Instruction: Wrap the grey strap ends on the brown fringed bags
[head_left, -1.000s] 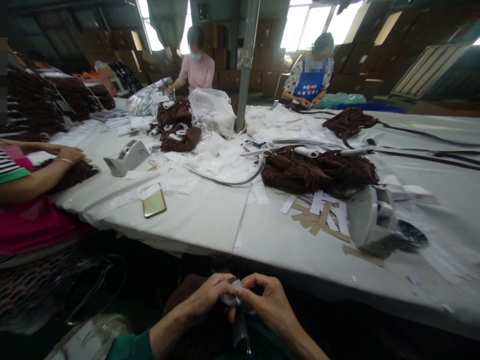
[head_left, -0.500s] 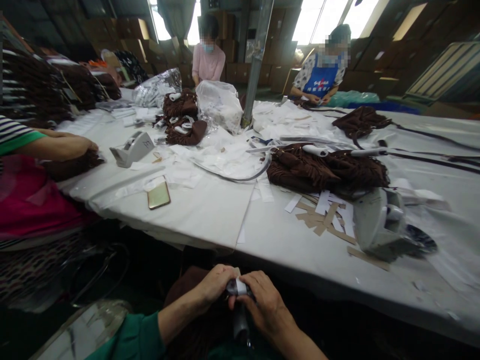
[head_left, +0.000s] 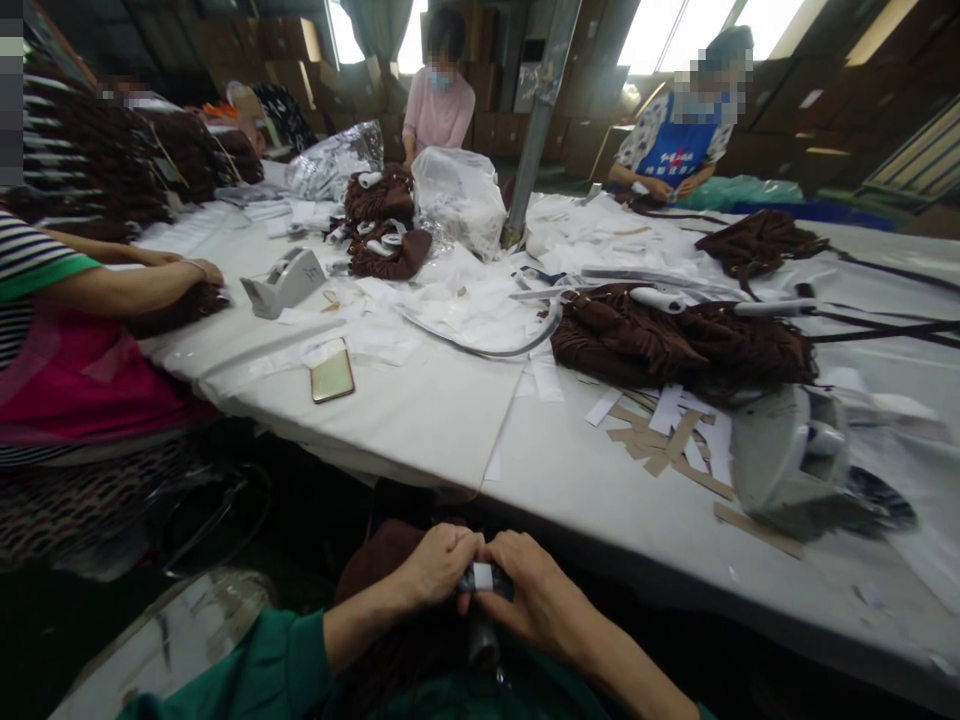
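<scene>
Low in front of me, at the table's near edge, my left hand [head_left: 444, 565] and my right hand [head_left: 531, 582] are closed around a dark, plastic-wrapped handle [head_left: 501, 582]. A white paper strip [head_left: 482, 577] lies across the handle between them. Fingers and thumbs press on it from both sides, and the fingertips are partly hidden. Below hangs a grey-wrapped tube-like piece [head_left: 482, 640] with a small shiny metal part at its end. Dark brown cloth [head_left: 382, 560], apparently a bag, rests in my lap under the hands.
The white-covered table [head_left: 420, 420] holds a phone [head_left: 332, 376], a tape dispenser [head_left: 283, 284], a larger dispenser [head_left: 780, 460], cardboard strips [head_left: 679, 445] and brown fringed bags [head_left: 675, 340]. A co-worker's arm [head_left: 127, 290] is at left. Two people stand across the table, near a metal post [head_left: 536, 130].
The whole view has shifted, so the table things sit further right. My hands have drawn closer together on the handle, and the strip's raised end by my left fingers no longer shows.
</scene>
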